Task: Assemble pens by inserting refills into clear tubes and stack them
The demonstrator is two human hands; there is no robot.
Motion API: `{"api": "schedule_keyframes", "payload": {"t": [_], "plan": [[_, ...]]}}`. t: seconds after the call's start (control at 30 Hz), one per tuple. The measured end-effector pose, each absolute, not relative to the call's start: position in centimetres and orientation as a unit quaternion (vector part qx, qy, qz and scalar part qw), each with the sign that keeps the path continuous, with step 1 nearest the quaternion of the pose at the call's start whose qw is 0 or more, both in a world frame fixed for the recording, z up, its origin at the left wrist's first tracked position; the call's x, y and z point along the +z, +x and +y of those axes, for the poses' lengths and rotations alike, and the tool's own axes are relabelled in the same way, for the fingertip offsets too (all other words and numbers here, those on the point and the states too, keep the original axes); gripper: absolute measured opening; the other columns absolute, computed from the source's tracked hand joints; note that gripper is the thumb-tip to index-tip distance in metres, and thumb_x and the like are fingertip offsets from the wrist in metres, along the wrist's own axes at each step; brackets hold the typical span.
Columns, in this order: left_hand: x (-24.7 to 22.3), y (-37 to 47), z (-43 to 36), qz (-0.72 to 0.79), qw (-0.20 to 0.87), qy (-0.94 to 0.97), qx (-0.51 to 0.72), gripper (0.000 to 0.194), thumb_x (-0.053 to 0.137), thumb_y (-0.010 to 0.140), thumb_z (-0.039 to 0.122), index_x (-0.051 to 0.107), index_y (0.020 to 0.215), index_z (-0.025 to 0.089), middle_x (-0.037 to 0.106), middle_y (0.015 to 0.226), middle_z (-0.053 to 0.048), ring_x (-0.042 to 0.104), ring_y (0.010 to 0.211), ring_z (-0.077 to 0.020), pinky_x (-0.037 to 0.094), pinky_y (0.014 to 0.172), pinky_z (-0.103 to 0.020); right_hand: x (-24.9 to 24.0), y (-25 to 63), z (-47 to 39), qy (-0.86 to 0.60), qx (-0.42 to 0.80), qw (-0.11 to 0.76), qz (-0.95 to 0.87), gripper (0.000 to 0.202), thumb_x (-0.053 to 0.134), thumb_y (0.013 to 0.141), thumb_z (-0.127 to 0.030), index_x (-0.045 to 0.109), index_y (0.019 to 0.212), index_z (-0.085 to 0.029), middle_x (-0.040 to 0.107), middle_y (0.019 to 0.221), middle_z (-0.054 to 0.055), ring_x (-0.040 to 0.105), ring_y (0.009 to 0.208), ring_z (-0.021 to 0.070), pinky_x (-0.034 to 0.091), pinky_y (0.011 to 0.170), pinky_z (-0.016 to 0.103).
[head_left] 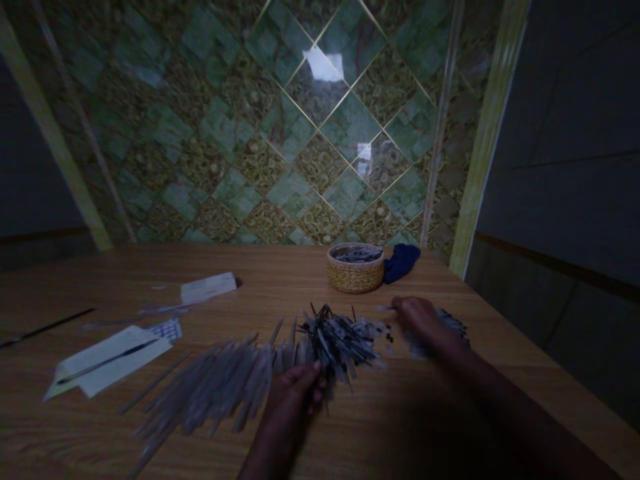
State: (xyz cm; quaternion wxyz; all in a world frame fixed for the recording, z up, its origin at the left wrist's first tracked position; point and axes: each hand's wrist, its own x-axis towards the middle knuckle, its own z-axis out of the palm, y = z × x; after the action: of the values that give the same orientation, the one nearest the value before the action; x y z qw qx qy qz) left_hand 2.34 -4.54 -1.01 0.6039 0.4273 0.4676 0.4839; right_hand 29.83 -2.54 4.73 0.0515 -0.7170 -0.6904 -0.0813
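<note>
My left hand [297, 389] rests at the near edge of two touching piles, fingers pinched together; whether anything is in them is hidden. To its left spreads a pile of pale, slim, pen-like tubes [215, 380]. Against its right side lies a heap of dark, thin pen-like sticks [340, 343]. My right hand [417, 317] is closed, with a short pale thin stick [385, 308] poking out leftward from the fingers. Beneath and beyond the right forearm sits another dark-ended pile [453, 323], partly covered by the arm. Small black bits [389, 332] lie between the heap and this hand.
A round woven basket [356, 277] holding more thin sticks stands near the tiled wall, beside a dark blue cloth [401, 262]. Leftward on the wooden table [280, 273] are a white box-like piece [209, 288], folded papers [115, 360] and a dark rod [47, 328].
</note>
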Motion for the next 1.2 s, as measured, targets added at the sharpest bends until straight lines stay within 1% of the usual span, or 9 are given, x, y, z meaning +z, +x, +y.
{"api": "schedule_keyframes", "payload": {"t": [0.1,0.37,0.5,0.6,0.67,0.77,0.9,1.07,1.2], "plan": [[-1.3,2.3,-4.4,0.465,0.612,0.428,0.476,0.037,0.073,0.062,0.045,0.057,0.054,0.013,0.052,0.043,0.001,0.039,0.036,-0.0055,0.025,0.037,-0.016,4.6,34.4,-0.6,-0.755,-0.081,0.015,-0.651,0.031,0.040,0.080,-0.007,0.065,0.098,-0.012,0.066,0.102,0.019,0.061,0.097,0.0248,0.038,0.074,0.030],[-1.9,2.0,-3.8,0.482,0.579,0.431,0.496,0.044,0.073,0.059,0.050,0.052,0.046,0.014,0.047,0.039,0.002,0.034,0.035,-0.0052,0.022,0.037,-0.019,2.1,37.9,2.4,-0.762,-0.062,-0.027,-0.644,0.030,0.040,0.085,-0.008,0.062,0.105,-0.010,0.062,0.113,0.018,0.057,0.106,0.0228,0.038,0.080,0.029],[-2.5,1.8,-3.3,0.490,0.562,0.447,0.495,0.043,0.072,0.058,0.052,0.055,0.047,0.014,0.049,0.039,0.000,0.037,0.035,-0.0066,0.023,0.037,-0.019,1.6,38.1,3.3,-0.774,-0.045,-0.042,-0.630,0.026,0.048,0.087,-0.020,0.062,0.107,-0.010,0.062,0.112,0.018,0.057,0.104,0.0229,0.040,0.082,0.032],[-2.9,1.7,-3.0,0.494,0.562,0.444,0.492,0.043,0.072,0.057,0.052,0.054,0.047,0.014,0.050,0.039,0.000,0.038,0.035,-0.0072,0.023,0.037,-0.019,1.3,38.3,3.6,-0.779,-0.038,-0.051,-0.624,0.032,0.051,0.088,-0.035,0.060,0.109,-0.012,0.061,0.113,0.012,0.057,0.102,0.0214,0.042,0.087,0.039],[-3.0,1.7,-3.1,0.496,0.559,0.444,0.494,0.042,0.072,0.058,0.051,0.053,0.047,0.014,0.048,0.038,0.001,0.036,0.034,-0.0068,0.022,0.037,-0.019,1.1,38.5,3.6,-0.779,-0.038,-0.055,-0.624,0.033,0.051,0.088,-0.038,0.059,0.109,-0.013,0.061,0.113,0.010,0.057,0.102,0.0208,0.042,0.088,0.041],[-2.8,1.8,-3.4,0.488,0.555,0.448,0.503,0.042,0.071,0.060,0.048,0.051,0.045,0.015,0.048,0.039,0.001,0.036,0.036,-0.0067,0.024,0.038,-0.020,1.1,38.6,3.4,-0.774,-0.043,-0.058,-0.630,0.027,0.046,0.089,-0.023,0.060,0.109,-0.010,0.062,0.113,0.015,0.058,0.102,0.0222,0.042,0.082,0.035],[-2.8,1.9,-3.6,0.484,0.551,0.450,0.509,0.040,0.069,0.063,0.046,0.049,0.046,0.016,0.046,0.039,0.003,0.036,0.036,-0.0070,0.024,0.038,-0.020,1.3,38.3,2.8,-0.763,-0.054,-0.055,-0.642,0.031,0.041,0.084,-0.007,0.063,0.105,-0.006,0.063,0.109,0.022,0.059,0.102,0.0269,0.040,0.075,0.032],[-2.8,1.9,-3.5,0.505,0.516,0.457,0.520,0.039,0.070,0.060,0.044,0.047,0.045,0.016,0.042,0.039,0.005,0.036,0.036,-0.0071,0.024,0.040,-0.020,2.2,35.7,1.8,-0.733,-0.057,-0.025,-0.677,0.027,0.042,0.082,-0.012,0.066,0.094,-0.009,0.065,0.103,0.022,0.060,0.097,0.0286,0.037,0.071,0.032],[-2.4,2.1,-3.8,0.495,0.519,0.444,0.537,0.039,0.070,0.058,0.043,0.043,0.045,0.017,0.037,0.038,0.007,0.031,0.036,-0.0053,0.021,0.039,-0.020,2.2,30.6,0.0,-0.684,-0.024,0.016,-0.729,0.025,0.043,0.085,-0.023,0.068,0.087,-0.018,0.069,0.094,0.011,0.062,0.086,0.0201,0.035,0.065,0.025]]}}
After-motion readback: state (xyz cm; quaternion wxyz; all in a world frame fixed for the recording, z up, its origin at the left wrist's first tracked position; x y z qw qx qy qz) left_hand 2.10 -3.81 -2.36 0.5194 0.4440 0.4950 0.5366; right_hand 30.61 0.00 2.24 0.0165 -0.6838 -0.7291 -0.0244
